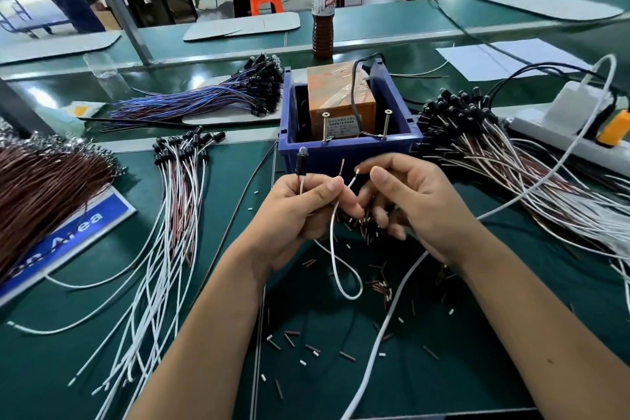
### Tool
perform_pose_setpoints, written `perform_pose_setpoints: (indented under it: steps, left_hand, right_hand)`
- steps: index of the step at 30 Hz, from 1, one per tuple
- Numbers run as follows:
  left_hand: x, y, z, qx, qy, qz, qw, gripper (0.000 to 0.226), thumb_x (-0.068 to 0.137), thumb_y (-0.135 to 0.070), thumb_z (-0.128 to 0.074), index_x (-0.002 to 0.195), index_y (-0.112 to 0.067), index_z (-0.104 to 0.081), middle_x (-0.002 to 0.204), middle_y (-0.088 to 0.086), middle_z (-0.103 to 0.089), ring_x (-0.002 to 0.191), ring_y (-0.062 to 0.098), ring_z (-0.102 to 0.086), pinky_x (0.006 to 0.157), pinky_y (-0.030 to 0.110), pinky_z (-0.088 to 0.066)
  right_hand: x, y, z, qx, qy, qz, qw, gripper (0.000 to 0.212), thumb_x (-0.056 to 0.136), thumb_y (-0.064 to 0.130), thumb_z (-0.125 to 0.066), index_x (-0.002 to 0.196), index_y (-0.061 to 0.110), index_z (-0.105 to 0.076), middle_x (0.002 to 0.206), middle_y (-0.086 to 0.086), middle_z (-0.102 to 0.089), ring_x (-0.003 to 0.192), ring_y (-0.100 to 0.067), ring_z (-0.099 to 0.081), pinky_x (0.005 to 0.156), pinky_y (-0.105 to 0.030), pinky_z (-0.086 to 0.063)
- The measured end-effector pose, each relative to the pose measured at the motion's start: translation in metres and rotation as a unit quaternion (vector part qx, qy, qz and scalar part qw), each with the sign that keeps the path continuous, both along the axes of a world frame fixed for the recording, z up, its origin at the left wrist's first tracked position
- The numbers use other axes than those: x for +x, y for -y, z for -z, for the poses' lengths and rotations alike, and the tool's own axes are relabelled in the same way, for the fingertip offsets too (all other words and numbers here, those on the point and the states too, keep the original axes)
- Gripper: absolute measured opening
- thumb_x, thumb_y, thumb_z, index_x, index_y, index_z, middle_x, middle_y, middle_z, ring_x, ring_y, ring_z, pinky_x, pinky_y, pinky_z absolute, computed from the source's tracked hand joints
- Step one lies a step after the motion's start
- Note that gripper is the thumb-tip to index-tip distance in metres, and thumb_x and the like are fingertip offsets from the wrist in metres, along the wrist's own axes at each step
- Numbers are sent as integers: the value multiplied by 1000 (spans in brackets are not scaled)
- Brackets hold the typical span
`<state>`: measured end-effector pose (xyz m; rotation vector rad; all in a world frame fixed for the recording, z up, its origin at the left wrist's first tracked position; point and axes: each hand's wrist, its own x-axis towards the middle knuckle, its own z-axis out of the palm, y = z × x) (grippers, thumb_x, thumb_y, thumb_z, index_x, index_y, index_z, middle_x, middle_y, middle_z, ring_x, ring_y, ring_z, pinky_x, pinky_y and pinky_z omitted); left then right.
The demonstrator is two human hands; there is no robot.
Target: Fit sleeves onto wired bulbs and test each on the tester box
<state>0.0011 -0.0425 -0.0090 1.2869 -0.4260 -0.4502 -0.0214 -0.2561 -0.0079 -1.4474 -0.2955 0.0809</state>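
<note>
Green bench (218, 181); left hand (300, 211) pinches black-sleeved bulb (301, 157); right hand (409, 201) pinches its bare-tipped white wire (353, 181).

Bare mat (238, 201) left of the hands; wire bundles (177, 201) flank it, blue bin (347, 150) blocks ahead.
</note>
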Motion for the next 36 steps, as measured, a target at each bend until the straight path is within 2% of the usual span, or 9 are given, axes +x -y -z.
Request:
perform_pose_setpoints:
  steps: [5, 11, 15, 17, 21, 23, 26, 31, 36]
  left_hand:
    - [1, 0, 3, 12, 3, 30, 999, 32, 101, -26, -55, 84, -10, -78, 84, 14, -75, 43, 4, -26, 42, 16, -23]
    - [-1, -1, 1, 3, 16, 34, 999, 32, 102, -24, -55, 85, -11, -78, 80, 8, -76, 43, 1, -27, 42, 12, -26]
    - [-3, 1, 0, -33, 49, -9, 998, 32, 103, -26, -55, 90, -10, -79, 58, 1, -57, 45, 4, -25, 44, 14, -24]
    - [-5, 4, -1, -26, 74, -52, 996, 32, 103, -29, -58, 92, -9, -79, 52, 18, -38, 44, 11, -24, 43, 21, -23]
    - [-9, 8, -3, -27, 89, -118, 989, 27, 99, -35, -67, 91, -11, -78, 74, 41, -55, 55, 50, -52, 52, 55, -46]
    - [-10, 9, -4, -45, 97, -136, 985, 27, 96, -34, -67, 92, -10, -79, 86, 23, -73, 68, 37, -68, 62, 43, -59]
    - [-12, 14, -7, -35, 128, -139, 981, 31, 99, -29, -62, 95, -1, -75, 83, 15, -74, 53, 25, -62, 52, 31, -54]
    - [-12, 13, -7, -11, 177, -152, 972, 26, 102, -27, -61, 100, -9, -79, 88, 19, -76, 64, 46, -66, 58, 46, -59]
    - [-13, 20, -9, 10, 210, -175, 962, 24, 103, -18, -60, 101, -1, -78, 80, 22, -72, 53, 26, -61, 49, 34, -51]
  right_hand:
    - [0, -1, 3, -41, 54, 36, 997, 16, 99, 31, -66, 102, 17, -74, 84, -14, -74, 53, -20, -57, 38, -24, -41]
    - [1, 0, 1, -41, 89, 106, 990, 18, 105, 21, -62, 91, 10, -65, 72, -19, -62, 46, -22, -49, 38, -23, -36]
    - [-1, 4, -2, -13, 43, 80, 996, 26, 99, 41, -68, 86, 18, -67, 69, -9, -65, 43, -15, -51, 35, -21, -35]
    - [-5, -3, -1, -35, -3, -11, 999, 36, 97, 52, -63, 86, 19, -70, 73, -12, -70, 46, -16, -56, 35, -22, -39]
    - [-8, -16, -4, 24, -47, -103, 993, 44, 96, 52, -59, 92, 10, -73, 84, -21, -74, 55, -22, -64, 43, -23, -50]
    - [-10, -15, -7, 39, -46, -113, 992, 38, 95, 44, -64, 97, 8, -76, 89, -23, -75, 63, -24, -69, 54, -25, -56]
    - [-12, -16, -7, 0, -26, -104, 994, 21, 92, 25, -73, 102, 7, -77, 92, -22, -77, 74, -29, -74, 67, -31, -62]
    - [-12, -19, -9, 27, -41, -76, 996, 18, 89, 26, -75, 100, 13, -81, 86, -21, -76, 71, -27, -73, 62, -32, -62]
    - [-11, -21, -5, 42, -45, -105, 993, 30, 88, 28, -76, 115, 14, -78, 89, -18, -76, 71, -27, -73, 62, -30, -61]
